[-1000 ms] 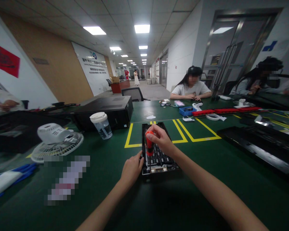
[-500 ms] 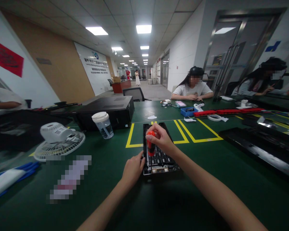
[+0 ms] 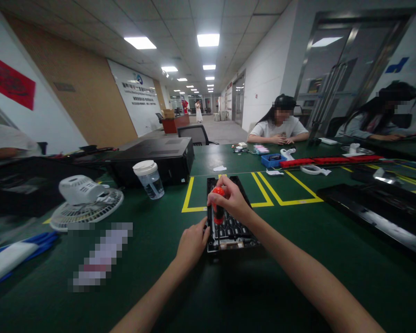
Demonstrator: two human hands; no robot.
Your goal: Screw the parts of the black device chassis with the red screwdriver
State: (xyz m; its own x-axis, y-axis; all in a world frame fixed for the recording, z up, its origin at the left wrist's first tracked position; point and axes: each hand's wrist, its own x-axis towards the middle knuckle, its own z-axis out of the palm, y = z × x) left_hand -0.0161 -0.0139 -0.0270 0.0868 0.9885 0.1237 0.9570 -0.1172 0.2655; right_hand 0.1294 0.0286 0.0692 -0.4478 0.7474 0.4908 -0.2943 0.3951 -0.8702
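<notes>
While our right hand (image 3: 233, 200) clamps the red screwdriver (image 3: 218, 207) upright over the black keyboard frame (image 3: 229, 222), our left hand (image 3: 191, 243), fingers loosely curled, steadies the frame's left edge.

**Around the green work table**

A white desk fan (image 3: 85, 203) is lying tipped on the green table (image 3: 152, 259), with a clear lidded cup (image 3: 149, 179) standing near it, in front of a black computer case (image 3: 156, 159). Yellow tape lines (image 3: 284, 189) are marking out boxes on the surface. Farther back, a blue bin (image 3: 272, 160) is sitting beside a row of red trays (image 3: 319, 161). A person in a white shirt (image 3: 278, 127) is sitting across the table, arms resting on it.
</notes>
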